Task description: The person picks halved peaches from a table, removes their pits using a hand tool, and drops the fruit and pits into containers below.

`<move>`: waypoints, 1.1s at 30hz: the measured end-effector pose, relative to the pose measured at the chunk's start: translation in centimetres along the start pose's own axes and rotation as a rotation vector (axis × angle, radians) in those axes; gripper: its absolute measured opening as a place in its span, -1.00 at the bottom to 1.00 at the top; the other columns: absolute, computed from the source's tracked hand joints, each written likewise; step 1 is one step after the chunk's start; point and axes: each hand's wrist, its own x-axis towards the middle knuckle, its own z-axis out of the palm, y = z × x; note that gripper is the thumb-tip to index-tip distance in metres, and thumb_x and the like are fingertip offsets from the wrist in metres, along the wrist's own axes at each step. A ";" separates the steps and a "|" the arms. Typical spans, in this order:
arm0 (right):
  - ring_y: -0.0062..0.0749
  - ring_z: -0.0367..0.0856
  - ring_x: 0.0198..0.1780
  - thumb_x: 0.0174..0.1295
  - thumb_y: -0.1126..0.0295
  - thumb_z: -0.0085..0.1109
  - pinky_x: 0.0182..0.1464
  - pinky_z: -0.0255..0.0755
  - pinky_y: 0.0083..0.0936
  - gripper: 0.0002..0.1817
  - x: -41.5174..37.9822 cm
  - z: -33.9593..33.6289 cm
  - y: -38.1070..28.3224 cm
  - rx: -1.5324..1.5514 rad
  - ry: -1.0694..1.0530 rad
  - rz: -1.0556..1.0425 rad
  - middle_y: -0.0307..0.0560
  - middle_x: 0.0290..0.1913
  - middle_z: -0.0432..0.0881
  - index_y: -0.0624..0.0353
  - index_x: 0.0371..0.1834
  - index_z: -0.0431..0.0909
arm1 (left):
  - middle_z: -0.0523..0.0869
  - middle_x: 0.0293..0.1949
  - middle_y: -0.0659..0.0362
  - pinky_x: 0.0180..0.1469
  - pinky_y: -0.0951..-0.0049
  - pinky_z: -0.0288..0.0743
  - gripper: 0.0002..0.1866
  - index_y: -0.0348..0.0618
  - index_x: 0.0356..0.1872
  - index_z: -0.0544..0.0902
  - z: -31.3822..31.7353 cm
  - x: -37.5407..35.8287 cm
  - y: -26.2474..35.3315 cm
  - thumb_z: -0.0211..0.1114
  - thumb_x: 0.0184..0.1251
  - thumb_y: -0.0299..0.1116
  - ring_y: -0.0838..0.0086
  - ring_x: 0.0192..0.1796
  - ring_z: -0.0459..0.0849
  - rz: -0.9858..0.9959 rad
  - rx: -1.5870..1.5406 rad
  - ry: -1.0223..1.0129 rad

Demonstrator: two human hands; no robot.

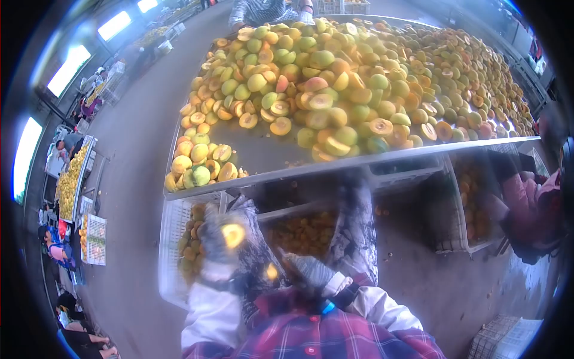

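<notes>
My left hand (216, 242), gloved and blurred by motion, is raised over the crate at my left knee. A yellow peach half (233, 235) with a dark hollow in its cut face is in its fingers. In front of my lap is my right hand (311, 272), in a grey glove with its fingers curled; what it grips is hidden and blurred. A small blue object (328, 307) shows just below that wrist. Between the hands is a small yellow fruit piece (272, 271), apart from both. Ahead, a metal table (269, 146) carries a heap of halved peaches (323, 60).
A white crate (173, 251) with fruit stands left of my legs, and more fruit (305, 230) lies between them. Another fruit crate (454, 221) is under the table at right. A person (269, 11) is across the table; another person (532, 203) is at right.
</notes>
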 end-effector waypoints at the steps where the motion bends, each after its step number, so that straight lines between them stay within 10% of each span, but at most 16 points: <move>1: -0.47 0.59 -0.30 0.42 0.17 0.04 -0.27 0.48 -0.47 -0.67 0.1 -1.2 1.3 -0.268 0.025 -0.077 -0.13 -0.27 0.62 0.20 0.01 0.54 | 0.65 -0.56 0.16 -0.60 0.48 0.47 -0.50 -0.15 -0.48 0.65 -3.8 2.8 -5.9 0.06 0.49 0.03 0.47 -0.58 0.61 -0.144 -0.200 0.018; 3: -0.26 0.68 -0.20 0.43 0.10 0.01 -0.13 0.55 -0.36 -0.59 1.7 -4.3 7.4 -0.800 0.085 -0.564 0.05 -0.12 0.69 0.17 0.14 0.50 | 0.65 -0.44 0.16 -0.50 0.39 0.47 -0.67 -0.13 -0.38 0.66 -11.3 3.4 -1.8 0.13 0.46 -0.12 0.39 -0.47 0.63 -0.406 0.019 -0.242; 5: -0.11 0.68 -0.11 0.46 -0.02 -0.14 -0.04 0.51 -0.32 -0.50 1.5 -3.0 3.8 -0.372 -0.014 0.175 0.10 -0.09 0.69 0.14 0.15 0.53 | 0.63 -0.35 0.12 -0.29 0.32 0.51 -0.80 -0.13 -0.31 0.65 -13.0 6.0 -10.7 0.17 0.40 -0.26 0.26 -0.33 0.63 0.552 1.278 0.180; 8: 0.00 0.65 -0.03 0.47 -0.06 -0.25 0.04 0.46 -0.27 -0.45 1.9 -1.9 -1.3 -0.272 0.132 0.357 0.19 -0.01 0.66 0.13 0.17 0.53 | 0.64 -0.34 0.07 -0.12 0.20 0.49 -0.86 -0.20 -0.30 0.63 -5.4 10.7 -4.1 0.26 0.31 -0.33 0.14 -0.25 0.62 0.397 0.777 0.146; 9: 0.00 0.65 -0.03 0.47 -0.06 -0.25 0.04 0.46 -0.27 -0.45 2.7 -2.9 -0.4 -0.275 0.137 0.353 0.19 -0.01 0.66 0.13 0.17 0.53 | 0.64 -0.32 0.05 -0.12 0.19 0.48 -0.85 -0.20 -0.31 0.63 -1.1 13.0 -1.7 0.28 0.30 -0.32 0.13 -0.24 0.62 0.823 0.793 0.146; 15: 0.04 0.62 0.04 0.52 0.24 -0.24 0.11 0.47 -0.33 -0.58 3.9 -7.4 8.0 -0.934 0.180 -0.347 0.26 0.05 0.61 0.27 0.20 0.48 | 0.71 -0.25 -0.09 -0.07 0.12 0.51 -0.55 -0.25 -0.20 0.64 18.6 26.1 -4.3 0.41 0.14 -0.02 0.06 -0.12 0.67 0.300 0.797 -0.307; 19: -0.16 0.62 0.08 0.52 0.21 -0.18 0.18 0.42 -0.42 -0.59 3.3 -6.5 7.2 -0.524 0.270 -0.146 0.14 0.09 0.62 0.28 0.17 0.50 | 0.71 -0.34 -0.03 -0.19 0.19 0.55 -0.54 -0.24 -0.12 0.63 20.4 25.0 -5.1 0.44 0.12 -0.08 0.16 -0.26 0.70 0.380 0.582 -0.232; 21: -0.20 0.60 0.12 0.51 0.16 -0.16 0.20 0.40 -0.43 -0.56 4.0 -6.4 7.7 -0.381 0.246 -0.042 0.11 0.10 0.62 0.27 0.17 0.51 | 0.67 -0.45 0.05 -0.44 0.29 0.54 -0.55 -0.21 -0.05 0.61 19.7 24.4 -3.2 0.45 0.11 -0.17 0.30 -0.51 0.66 -0.090 0.299 -0.524; 23: -0.25 0.58 0.15 0.50 0.11 -0.14 0.23 0.38 -0.44 -0.54 4.7 -6.5 7.8 -0.259 0.232 0.038 0.09 0.11 0.62 0.25 0.17 0.52 | 0.58 -0.64 0.12 -0.67 0.35 0.40 -0.52 -0.16 0.03 0.58 20.4 24.4 -4.4 0.44 0.12 -0.18 0.39 -0.73 0.52 -0.024 0.309 -0.540; 29: -0.30 0.52 0.23 0.49 0.08 -0.11 0.30 0.30 -0.48 -0.53 0.9 -4.6 -1.0 -0.498 0.384 0.144 0.01 0.13 0.63 0.23 0.18 0.53 | 0.66 -0.19 -0.07 -0.57 0.28 0.55 -0.46 -0.25 0.03 0.49 21.1 23.3 -4.6 0.41 0.15 -0.10 0.24 -0.38 0.71 0.251 0.497 -0.499; 30: -0.37 0.54 0.17 0.50 0.12 -0.09 0.24 0.34 -0.50 -0.56 0.3 -4.8 -0.7 -0.125 0.357 0.112 -0.08 0.07 0.65 0.23 0.18 0.53 | 0.65 -0.15 -0.07 -0.58 0.26 0.56 -0.47 -0.26 0.02 0.47 20.7 22.5 -4.5 0.41 0.15 -0.12 0.20 -0.32 0.73 0.227 0.367 -0.443; 33: -0.42 0.60 0.03 0.51 0.18 -0.09 0.08 0.44 -0.53 -0.62 -0.5 -4.3 -1.3 -0.307 0.458 -0.067 -0.14 -0.04 0.68 0.24 0.12 0.55 | 0.61 -0.25 -0.01 -0.66 0.25 0.60 -0.55 -0.22 0.01 0.40 16.3 18.2 0.6 0.33 0.11 -0.36 0.15 -0.37 0.72 -0.321 -0.455 -0.544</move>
